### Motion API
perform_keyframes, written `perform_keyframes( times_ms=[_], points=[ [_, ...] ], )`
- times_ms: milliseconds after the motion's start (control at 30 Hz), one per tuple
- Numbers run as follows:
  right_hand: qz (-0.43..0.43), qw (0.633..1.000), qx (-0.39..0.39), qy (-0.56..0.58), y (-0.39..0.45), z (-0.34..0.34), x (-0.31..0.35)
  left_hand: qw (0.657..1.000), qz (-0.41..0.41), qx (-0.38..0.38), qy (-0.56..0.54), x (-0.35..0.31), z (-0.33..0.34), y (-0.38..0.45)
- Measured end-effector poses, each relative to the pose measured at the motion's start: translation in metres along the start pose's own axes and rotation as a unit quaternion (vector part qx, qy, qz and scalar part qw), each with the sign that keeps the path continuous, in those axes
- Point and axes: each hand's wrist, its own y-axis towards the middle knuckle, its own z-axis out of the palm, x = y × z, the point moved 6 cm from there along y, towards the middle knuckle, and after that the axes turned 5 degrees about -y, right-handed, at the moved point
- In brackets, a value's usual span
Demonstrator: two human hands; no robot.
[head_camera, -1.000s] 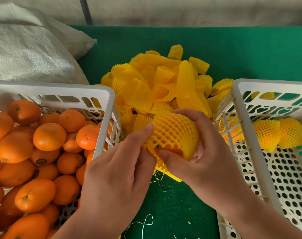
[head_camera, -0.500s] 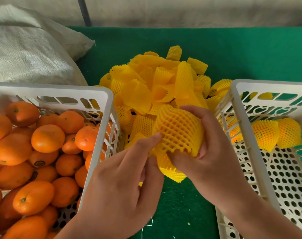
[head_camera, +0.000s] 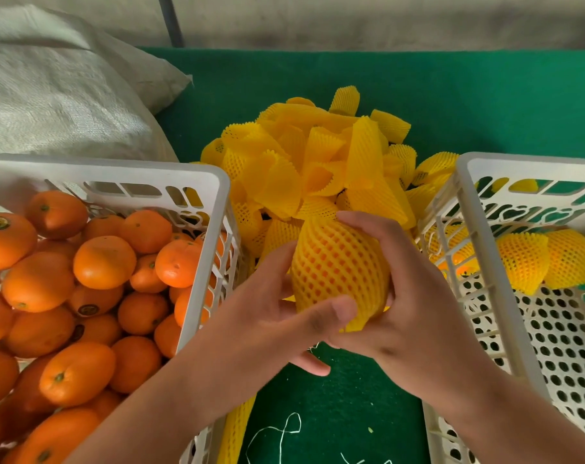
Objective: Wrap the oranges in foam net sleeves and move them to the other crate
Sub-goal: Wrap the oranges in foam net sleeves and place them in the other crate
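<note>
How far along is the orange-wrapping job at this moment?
Done: two wrapped oranges lie in the right crate. In hand: both hands, left hand and right hand, hold a sleeved orange. Left: the left crate holds many bare oranges.

Soft, even daylight fills the scene, bright without harsh glare; it seems to fall from above and slightly ahead, though the source is outside the frame. Shadows are faint and diffuse: a mild dark patch lies on the green cloth (head_camera: 334, 390) beneath the hands at lower centre. The oranges (head_camera: 103, 262) at left carry only dull, broad highlights. Wide-angle distortion bends the crate rims (head_camera: 117, 169) outward toward the left and right edges. The nearest forearms at the bottom edge look slightly soft, and fine detail is smeared as if by compression.
</note>
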Motion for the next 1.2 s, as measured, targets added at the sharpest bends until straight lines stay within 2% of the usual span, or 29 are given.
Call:
perform_keyframes(
  times_ms=[100, 333, 433, 600, 800, 1033, 1200],
  points=[
    [0.004, 0.999, -0.012, -0.032, -0.01, -0.002, -0.012, 0.999, 0.026, -0.031, 0.002, 0.004, -0.007, 0.003],
    [0.007, 0.997, 0.046, 0.054, -0.009, 0.007, -0.014, 0.993, 0.068, -0.089, 0.042, 0.002, -0.018, 0.006],
    [0.015, 0.993, 0.045, 0.112, -0.009, 0.008, -0.016, 0.991, 0.08, -0.095, 0.052, 0.003, -0.019, 0.007],
    [0.033, 0.989, 0.01, 0.143, -0.006, 0.007, -0.018, 0.983, 0.1, -0.106, 0.108, 0.001, -0.017, 0.007],
    [0.053, 0.985, -0.004, 0.162, -0.004, 0.003, -0.021, 0.952, 0.122, -0.14, 0.242, -0.005, -0.01, 0.003],
    [0.098, 0.982, -0.061, 0.15, -0.011, -0.006, -0.025, 0.928, 0.069, -0.101, 0.352, -0.006, 0.002, 0.002],
    [0.108, 0.973, -0.126, 0.162, -0.042, -0.055, -0.012, 0.909, 0.039, -0.046, 0.412, -0.002, 0.008, -0.002]
  ],
)
